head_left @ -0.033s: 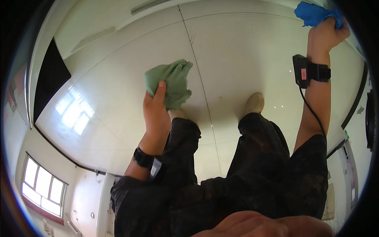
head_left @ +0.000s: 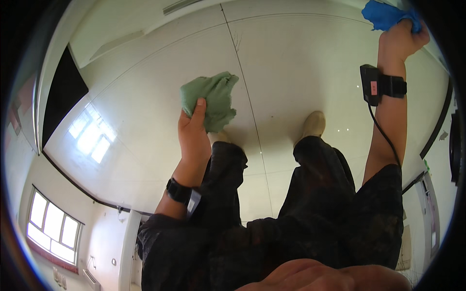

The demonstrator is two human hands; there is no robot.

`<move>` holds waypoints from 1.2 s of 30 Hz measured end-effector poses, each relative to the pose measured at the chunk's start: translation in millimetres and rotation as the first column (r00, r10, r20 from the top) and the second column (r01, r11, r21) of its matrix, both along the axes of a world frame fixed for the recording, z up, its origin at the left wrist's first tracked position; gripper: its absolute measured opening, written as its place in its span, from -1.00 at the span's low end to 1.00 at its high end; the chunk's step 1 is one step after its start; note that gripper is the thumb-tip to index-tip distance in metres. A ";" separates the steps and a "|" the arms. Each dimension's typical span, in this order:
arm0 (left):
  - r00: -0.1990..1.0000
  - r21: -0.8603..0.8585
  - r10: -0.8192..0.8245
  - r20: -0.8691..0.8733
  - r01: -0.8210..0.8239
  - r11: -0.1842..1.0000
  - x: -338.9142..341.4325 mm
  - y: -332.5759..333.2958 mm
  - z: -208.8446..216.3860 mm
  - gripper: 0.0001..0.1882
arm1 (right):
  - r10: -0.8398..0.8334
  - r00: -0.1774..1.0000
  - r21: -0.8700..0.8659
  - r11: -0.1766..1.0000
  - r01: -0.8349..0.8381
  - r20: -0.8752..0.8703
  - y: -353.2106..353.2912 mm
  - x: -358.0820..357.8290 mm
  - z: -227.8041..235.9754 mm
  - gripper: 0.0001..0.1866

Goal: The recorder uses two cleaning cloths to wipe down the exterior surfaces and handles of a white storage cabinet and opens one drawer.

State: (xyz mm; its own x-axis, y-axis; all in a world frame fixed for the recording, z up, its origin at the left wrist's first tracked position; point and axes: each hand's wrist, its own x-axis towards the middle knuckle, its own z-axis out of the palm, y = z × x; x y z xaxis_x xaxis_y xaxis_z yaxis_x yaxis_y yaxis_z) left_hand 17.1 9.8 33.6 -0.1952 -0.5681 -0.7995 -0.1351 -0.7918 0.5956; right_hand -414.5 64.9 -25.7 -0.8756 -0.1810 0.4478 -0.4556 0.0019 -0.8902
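Green cloth (head_left: 216, 99) is pinched in the left hand's (head_left: 193, 130) grip, thumb on top, above the floor (head_left: 281, 63); blue cloth (head_left: 386, 17) is bunched in the right hand's (head_left: 402, 42) closed grip, toward the floor's right edge. Holding both seems the step; moving either calls for firm fingers.

Left of centre in the upper half of the frame, a dull green cloth (head_left: 218, 94) — creased, ragged along its right edge, fanned out above and to the right of the left hand (head_left: 194, 136), with the thumb lying across its near side. At the top right, a bright blue cloth (head_left: 385, 17) — crumpled, gathered in the right hand (head_left: 406, 40), a loose flap jutting leftward.
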 end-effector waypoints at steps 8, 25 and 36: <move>0.987 -0.066 0.080 0.138 -0.071 0.995 35.8 43.1 37.2 -0.58 | 0.115 0.980 0.334 0.928 -0.164 0.162 24.6 -8.6 28.6 -0.65; 0.998 0.164 0.055 -0.013 -0.052 0.985 -37.7 179.9 319.3 -0.58 | 0.633 -0.020 -0.619 0.764 0.183 0.774 242.8 71.5 328.6 -0.62; 0.972 0.169 -0.101 -0.210 0.138 0.976 -108.7 248.6 397.0 -0.59 | 0.376 -0.092 -0.387 0.896 -0.218 0.922 351.2 73.4 427.7 -0.64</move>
State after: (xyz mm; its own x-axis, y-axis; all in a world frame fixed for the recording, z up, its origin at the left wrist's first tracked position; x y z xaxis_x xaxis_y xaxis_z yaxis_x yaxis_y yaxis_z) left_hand -91.7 258.4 430.6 -0.4184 -0.3802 -0.8249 -0.1283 -0.8744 0.4680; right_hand -341.1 416.1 402.0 -0.3149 -0.5976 -0.7373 0.9063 0.0413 -0.4206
